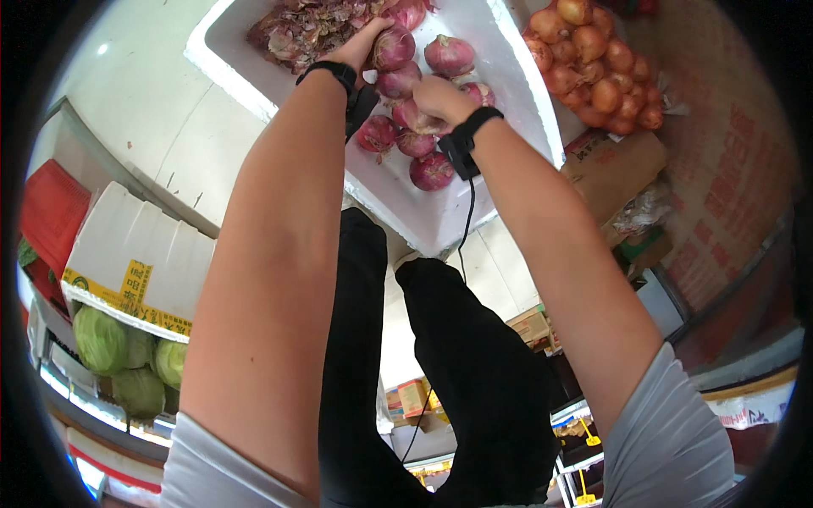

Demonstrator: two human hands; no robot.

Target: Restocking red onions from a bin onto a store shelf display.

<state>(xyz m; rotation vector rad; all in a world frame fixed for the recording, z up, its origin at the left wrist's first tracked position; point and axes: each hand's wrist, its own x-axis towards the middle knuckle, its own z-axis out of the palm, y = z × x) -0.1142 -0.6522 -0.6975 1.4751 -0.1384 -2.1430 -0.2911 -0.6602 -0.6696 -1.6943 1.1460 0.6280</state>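
A white foam box [527, 70] lies before me with several red onions in it. My left hand [363, 46] is at the box's far left part, against the side of a red onion [394, 48]; most of its fingers are hidden, so a grip cannot be told. Over the middle of the pile my right hand [443, 100] is curled, touching or just above an onion [409, 115] with pale roots or skin. Whether it holds that onion is unclear. Loose dry onion skins [298, 35] heap up in the far left corner. Nearest me lies another red onion [432, 171].
A net bag of yellow onions [591, 63] stands right of the box, above a flattened cardboard piece [616, 165]. Cabbages [101, 340] sit at left under a white foam box [140, 247] with yellow tape. A black cable [469, 222] hangs from my right wrist strap.
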